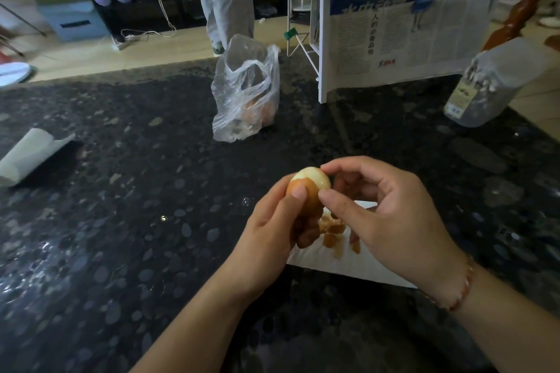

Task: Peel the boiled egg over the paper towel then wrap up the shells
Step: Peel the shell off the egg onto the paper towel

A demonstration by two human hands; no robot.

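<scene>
Left hand (269,227) grips the boiled egg (309,188) from its left side, thumb on the brown shell, peeled white top exposed. Right hand (391,218) pinches at the egg's right edge with thumb and index fingertip, other fingers curled. Egg sits above the paper towel (342,263) on the dark countertop (136,221), shell pieces (331,230) lying on the towel under the hands

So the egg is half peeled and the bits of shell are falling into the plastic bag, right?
Not quite. The head view shows the egg partly peeled, held in the left hand, but the shell bits lie on the paper towel under the hands. The plastic bag stands farther back on the counter.
</scene>
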